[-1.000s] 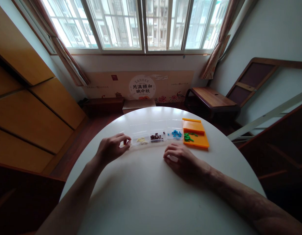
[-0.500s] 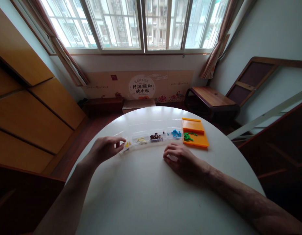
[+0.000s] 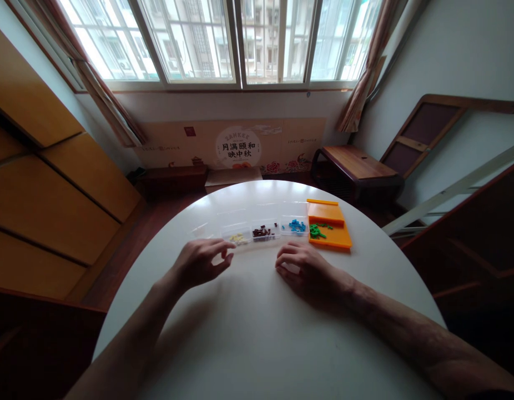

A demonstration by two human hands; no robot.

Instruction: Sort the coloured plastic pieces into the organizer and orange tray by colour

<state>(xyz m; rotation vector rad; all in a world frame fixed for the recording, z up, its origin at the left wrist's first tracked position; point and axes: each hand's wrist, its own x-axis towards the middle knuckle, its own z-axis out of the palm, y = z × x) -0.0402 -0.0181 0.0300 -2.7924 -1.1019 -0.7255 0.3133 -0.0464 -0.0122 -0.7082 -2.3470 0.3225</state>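
Observation:
My left hand (image 3: 205,261) hovers over the table in front of the clear boxes at the left, thumb and index fingertip apart, and nothing shows between them. It hides the leftmost clear box and its yellow pieces. Just beyond its fingertips are small pale yellow pieces (image 3: 239,239) in a clear box. My right hand (image 3: 302,264) rests on the table with curled fingers, their tips drawn together; whatever they hold is hidden. Beyond it lie dark brown pieces (image 3: 263,232) and blue pieces (image 3: 296,225) in clear boxes. Green pieces (image 3: 317,231) lie in an orange tray (image 3: 338,240).
The round white table (image 3: 257,333) carries the boxes in a row along its far side, with their clear lids raised behind them. Past the table's edge stand a low wooden bench (image 3: 361,162) at right and an orange-brown cabinet (image 3: 36,194) at left.
My left hand has moved right and nearer, from the leftmost box of yellow pieces to in front of the pale yellow ones. My right hand stays in place; the view has shifted slightly.

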